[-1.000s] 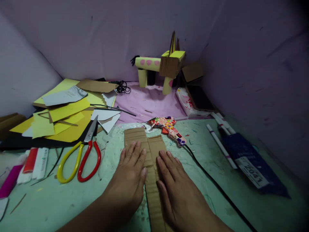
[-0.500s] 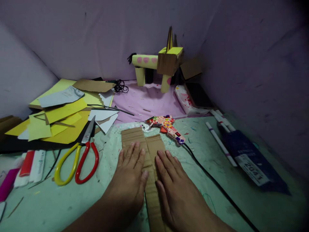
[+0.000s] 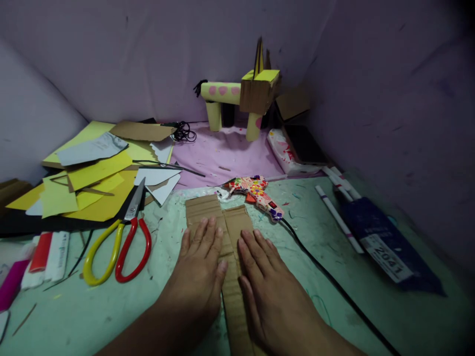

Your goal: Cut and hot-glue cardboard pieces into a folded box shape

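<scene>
Two strips of brown corrugated cardboard (image 3: 215,212) lie side by side on the pale green surface (image 3: 111,316) in front of me. My left hand (image 3: 198,274) lies flat and open on the left strip, fingers stretched forward. My right hand (image 3: 269,291) lies flat and open on the right strip, close beside the left hand. A narrow band of cardboard shows between the two hands. A glue gun covered in colourful patterned paper (image 3: 258,194) rests just beyond the strips, its black cord (image 3: 334,284) trailing toward the lower right.
Scissors with yellow and red handles (image 3: 118,242) lie at the left, near a heap of yellow, white and black paper (image 3: 92,183). A cardboard animal figure (image 3: 241,99) stands at the back on pink paper. White sticks (image 3: 337,212) and a dark blue packet (image 3: 386,247) lie at the right.
Both hands stay flat on the cardboard strips. The view has shifted slightly, so everything sits a little lower-left than before.
</scene>
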The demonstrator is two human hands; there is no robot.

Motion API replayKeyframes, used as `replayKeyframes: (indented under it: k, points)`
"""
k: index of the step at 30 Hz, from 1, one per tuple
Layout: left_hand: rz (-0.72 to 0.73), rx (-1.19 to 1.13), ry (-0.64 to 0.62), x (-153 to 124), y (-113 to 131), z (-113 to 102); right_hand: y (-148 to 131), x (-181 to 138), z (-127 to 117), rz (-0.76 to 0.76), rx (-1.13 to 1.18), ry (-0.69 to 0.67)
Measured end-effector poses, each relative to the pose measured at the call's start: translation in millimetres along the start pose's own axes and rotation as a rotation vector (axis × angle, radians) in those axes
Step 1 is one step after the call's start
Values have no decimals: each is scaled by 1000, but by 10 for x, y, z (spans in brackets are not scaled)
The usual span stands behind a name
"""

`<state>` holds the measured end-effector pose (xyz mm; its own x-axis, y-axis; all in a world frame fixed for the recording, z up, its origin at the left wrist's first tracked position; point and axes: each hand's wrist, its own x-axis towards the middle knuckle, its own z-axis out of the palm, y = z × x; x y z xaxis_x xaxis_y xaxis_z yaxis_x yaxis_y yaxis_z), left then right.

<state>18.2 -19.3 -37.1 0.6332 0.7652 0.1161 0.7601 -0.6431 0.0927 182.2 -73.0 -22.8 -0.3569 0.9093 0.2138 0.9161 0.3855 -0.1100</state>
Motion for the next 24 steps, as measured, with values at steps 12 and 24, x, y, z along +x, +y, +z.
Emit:
replayKeyframes:
  k: [12,24]
  points:
    - [115,-92,-201,122,-213,-394,-9,-39,12,49,86,-7]
    - [-66,-494,128,78,-393,-468,281,-66,-240,273,468,345]
